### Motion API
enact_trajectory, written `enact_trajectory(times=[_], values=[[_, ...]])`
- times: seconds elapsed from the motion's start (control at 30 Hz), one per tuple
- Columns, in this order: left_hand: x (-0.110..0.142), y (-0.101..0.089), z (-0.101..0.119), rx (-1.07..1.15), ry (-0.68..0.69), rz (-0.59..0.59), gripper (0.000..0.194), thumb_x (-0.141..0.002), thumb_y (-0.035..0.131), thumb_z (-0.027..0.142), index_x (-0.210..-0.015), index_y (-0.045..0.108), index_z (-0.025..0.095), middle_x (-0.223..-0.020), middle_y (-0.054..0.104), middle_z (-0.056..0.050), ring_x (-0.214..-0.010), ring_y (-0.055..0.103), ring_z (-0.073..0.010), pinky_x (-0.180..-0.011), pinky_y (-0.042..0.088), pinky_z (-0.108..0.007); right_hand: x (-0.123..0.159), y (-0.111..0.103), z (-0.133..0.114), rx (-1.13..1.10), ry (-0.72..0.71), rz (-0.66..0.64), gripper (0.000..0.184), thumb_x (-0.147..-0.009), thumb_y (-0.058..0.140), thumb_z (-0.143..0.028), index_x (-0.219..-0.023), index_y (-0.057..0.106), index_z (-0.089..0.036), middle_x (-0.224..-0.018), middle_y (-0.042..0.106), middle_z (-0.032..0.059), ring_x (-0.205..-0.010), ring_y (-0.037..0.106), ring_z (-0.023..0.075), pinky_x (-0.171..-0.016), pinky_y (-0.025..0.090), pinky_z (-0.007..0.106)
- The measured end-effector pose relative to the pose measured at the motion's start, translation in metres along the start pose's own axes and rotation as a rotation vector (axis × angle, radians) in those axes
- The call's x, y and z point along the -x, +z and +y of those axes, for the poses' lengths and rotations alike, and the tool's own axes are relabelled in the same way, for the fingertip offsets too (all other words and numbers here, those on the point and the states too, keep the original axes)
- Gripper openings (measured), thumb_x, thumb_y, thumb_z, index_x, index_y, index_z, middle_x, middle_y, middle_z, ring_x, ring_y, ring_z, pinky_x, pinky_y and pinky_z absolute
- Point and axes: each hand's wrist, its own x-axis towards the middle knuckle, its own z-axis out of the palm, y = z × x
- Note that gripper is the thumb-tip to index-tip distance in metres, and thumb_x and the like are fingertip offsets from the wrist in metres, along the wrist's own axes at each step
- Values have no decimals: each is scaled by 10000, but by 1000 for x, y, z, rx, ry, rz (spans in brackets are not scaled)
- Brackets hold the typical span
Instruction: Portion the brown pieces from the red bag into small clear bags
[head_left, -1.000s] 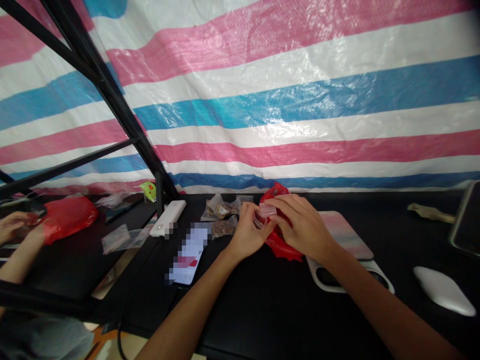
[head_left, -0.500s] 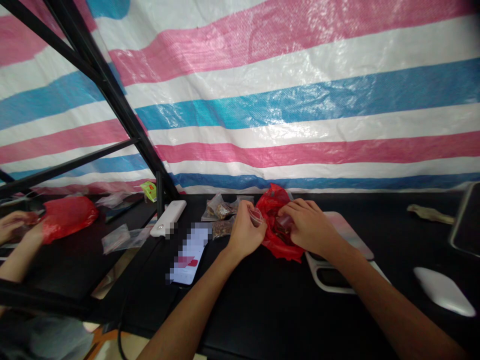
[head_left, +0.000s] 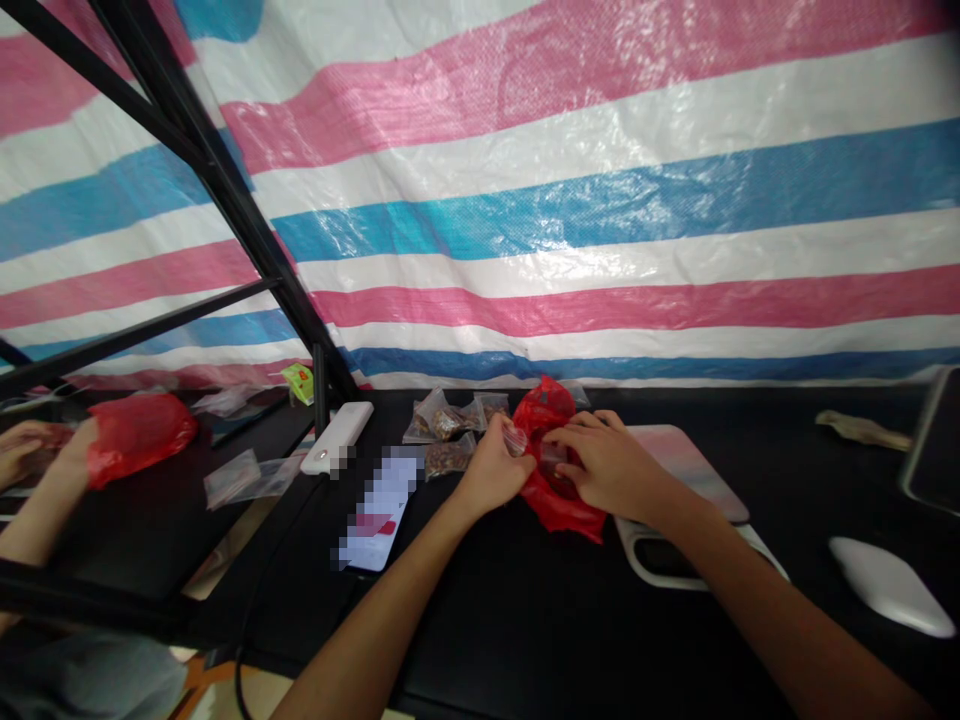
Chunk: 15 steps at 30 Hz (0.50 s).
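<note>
A crumpled red plastic bag [head_left: 555, 500] lies on the black table between my hands. My left hand [head_left: 491, 470] is closed in a pinch on a small clear plastic pouch [head_left: 514, 438] at the bag's left edge. My right hand [head_left: 611, 465] rests on the bag with its fingers curled at the bag's opening, pinching something small I cannot make out. Several small clear packets of brown bits [head_left: 448, 432] lie just left of my left hand.
A kitchen scale [head_left: 694, 505] sits under my right wrist. A phone [head_left: 375, 510] and a white power bank [head_left: 336, 437] lie at the left, a white oblong object [head_left: 892, 598] at the right. A mirror [head_left: 112, 440] at the left reflects the table. A striped tarp [head_left: 600, 200] hangs behind.
My right hand let go of the clear pouch and moved down onto the red bag. My left hand kept the pouch and shifted slightly right, toward the bag.
</note>
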Motion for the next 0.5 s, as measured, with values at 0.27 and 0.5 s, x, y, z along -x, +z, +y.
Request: enact_trajectory(times=[0.27, 0.5], values=[[2, -1, 5, -239, 258, 220, 289, -800, 694, 132, -937, 455, 220, -938, 491, -8, -853, 514, -158, -800, 434, -300, -5, -11, 4, -31, 78, 227, 319, -921, 570, -154, -1221, 653, -221, -1191, 748, 69, -1102, 644, 270, -989, 372, 442], [6, 3, 10, -316, 385, 159, 211, -904, 661, 205, -1021, 485, 211, -1091, 431, -53, -1049, 507, -201, -990, 466, -376, -6, -12, -14, -88, -240, 372, 394, -992, 485, -133, -1333, 639, -256, -1319, 682, 81, -1181, 619, 254, -991, 457, 429]])
